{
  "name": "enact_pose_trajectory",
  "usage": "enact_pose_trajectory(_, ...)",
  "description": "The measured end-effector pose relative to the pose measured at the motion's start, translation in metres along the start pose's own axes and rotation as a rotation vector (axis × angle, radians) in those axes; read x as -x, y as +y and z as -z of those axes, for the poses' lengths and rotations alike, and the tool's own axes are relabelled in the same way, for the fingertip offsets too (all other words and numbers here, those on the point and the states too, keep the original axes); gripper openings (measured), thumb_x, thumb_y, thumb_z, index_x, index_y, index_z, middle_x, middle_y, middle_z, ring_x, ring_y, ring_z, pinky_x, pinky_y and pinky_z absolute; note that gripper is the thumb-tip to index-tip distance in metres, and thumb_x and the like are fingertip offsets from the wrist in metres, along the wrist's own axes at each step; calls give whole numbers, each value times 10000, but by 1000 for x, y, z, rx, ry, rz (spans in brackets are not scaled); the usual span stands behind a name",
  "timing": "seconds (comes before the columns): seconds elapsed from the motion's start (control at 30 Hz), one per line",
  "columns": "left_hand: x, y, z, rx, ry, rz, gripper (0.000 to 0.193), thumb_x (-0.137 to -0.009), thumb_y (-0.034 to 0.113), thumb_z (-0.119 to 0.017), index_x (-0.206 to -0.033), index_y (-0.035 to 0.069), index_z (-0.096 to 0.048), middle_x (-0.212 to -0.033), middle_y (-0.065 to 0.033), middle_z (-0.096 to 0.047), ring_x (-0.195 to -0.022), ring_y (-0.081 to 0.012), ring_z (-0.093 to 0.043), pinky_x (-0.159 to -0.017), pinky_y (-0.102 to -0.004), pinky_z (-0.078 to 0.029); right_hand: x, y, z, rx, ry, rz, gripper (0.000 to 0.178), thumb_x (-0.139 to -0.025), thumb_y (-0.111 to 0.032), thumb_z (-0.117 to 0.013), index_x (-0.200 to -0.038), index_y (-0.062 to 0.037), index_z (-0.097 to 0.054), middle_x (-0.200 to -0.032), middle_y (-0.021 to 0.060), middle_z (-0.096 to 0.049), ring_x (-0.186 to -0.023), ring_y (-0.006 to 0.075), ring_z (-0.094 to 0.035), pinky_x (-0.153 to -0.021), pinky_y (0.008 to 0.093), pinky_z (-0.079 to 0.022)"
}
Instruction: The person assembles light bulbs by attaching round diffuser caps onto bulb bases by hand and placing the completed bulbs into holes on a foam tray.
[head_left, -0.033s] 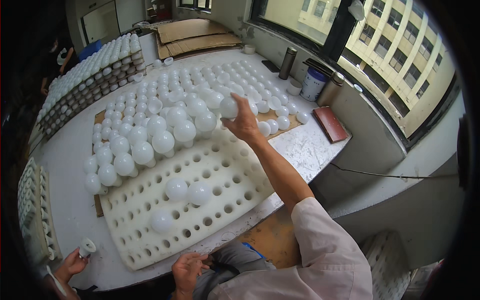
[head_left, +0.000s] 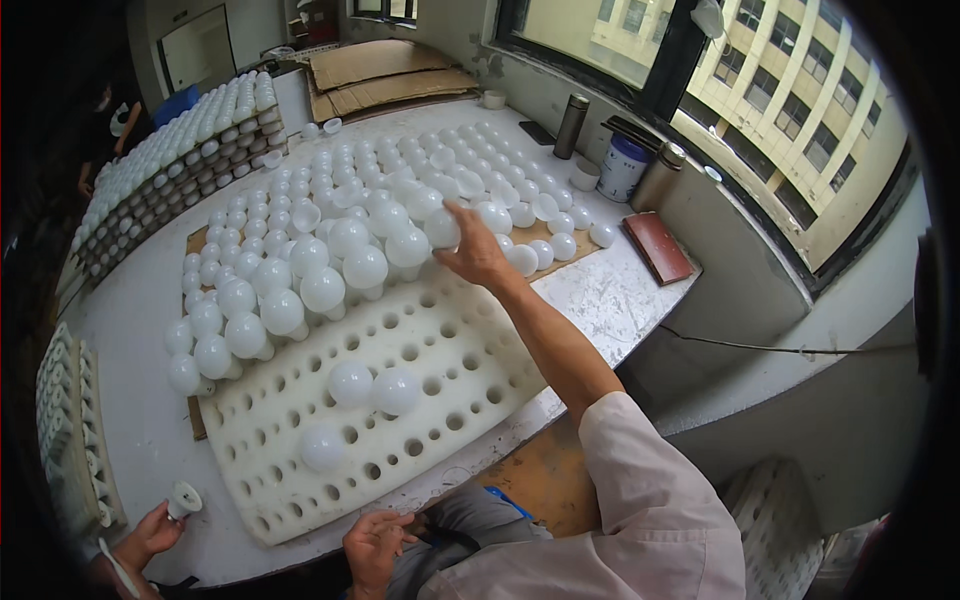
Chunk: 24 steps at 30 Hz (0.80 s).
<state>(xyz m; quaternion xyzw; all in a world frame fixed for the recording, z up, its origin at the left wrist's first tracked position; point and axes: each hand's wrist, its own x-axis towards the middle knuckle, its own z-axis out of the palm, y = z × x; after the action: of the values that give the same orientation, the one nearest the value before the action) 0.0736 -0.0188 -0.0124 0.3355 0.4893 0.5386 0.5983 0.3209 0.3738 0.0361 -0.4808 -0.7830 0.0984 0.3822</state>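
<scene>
Holding a white bulb by the far edge of the holed tray, right hand has thumb and fingers round it. Left hand is kinda curled just off the tray's near edge, can't tell if it's holding anything tbh.

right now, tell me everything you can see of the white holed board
The board is a white slab, plastic or foam by its look, with rows of large and small round holes. It lies flat and slantwise on the table; three white globes sit on it, and bulbs crowd its far edge, partly hiding it.
</scene>
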Motion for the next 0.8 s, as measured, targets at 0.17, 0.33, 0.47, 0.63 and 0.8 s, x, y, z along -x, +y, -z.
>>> enact_pose_trajectory(0.17, 36, -10, 33, -147, 208, 24, 234, -879, 132, -556, -995, -71, -574, -820, -207, -657, -569, -222, -604, -529, -297, -486, 1, 16, 24, -164, 15, -118, 601, -728, -127, -662, -1303, -111, -488, -1268, 182, -521, -1119, 351, -502, -979, 403, -411)
enact_pose_trajectory(0.33, 60, -3, 68, -157, 425, -132, 226, -840, 97, -576, -963, -91, -552, -844, -253, -666, -527, -181, -611, -466, -243, -464, 32, 100, 26, 319, -283, -53, 660, -677, -155, -693, -1308, -127, -501, -1292, 182, -495, -1244, 362, -410, -1037, 424, -354)
enact_pose_trajectory(0.47, 36, 30, 65, -166, 507, -330, 144, -877, 45, -529, -956, -70, -565, -840, -218, -673, -579, -166, -620, -496, -237, -455, 58, 126, 50, 561, -248, -19, 740, -683, -261, -759, -1345, -132, -455, -1248, 162, -514, -1193, 357, -439, -987, 457, -366)
enact_pose_trajectory(0.63, 21, 56, 149, -576, 1005, -550, 254, -839, -56, -509, -1089, -97, -534, -1107, -204, -617, -948, -233, -627, -812, -309, -498, 79, 85, 53, 476, -26, -121, 667, -697, -107, -736, -1290, -97, -430, -1224, 159, -514, -1104, 357, -528, -888, 427, -465)
enact_pose_trajectory(0.8, -39, 63, 272, -1290, 1201, -321, 522, -779, 66, -644, -1246, -66, -450, -1285, -252, -496, -1145, -370, -527, -932, -399, -449, 124, 69, 78, 635, -296, -90, 671, -628, -97, -713, -1257, -117, -483, -1116, 125, -542, -1053, 321, -539, -857, 417, -477)
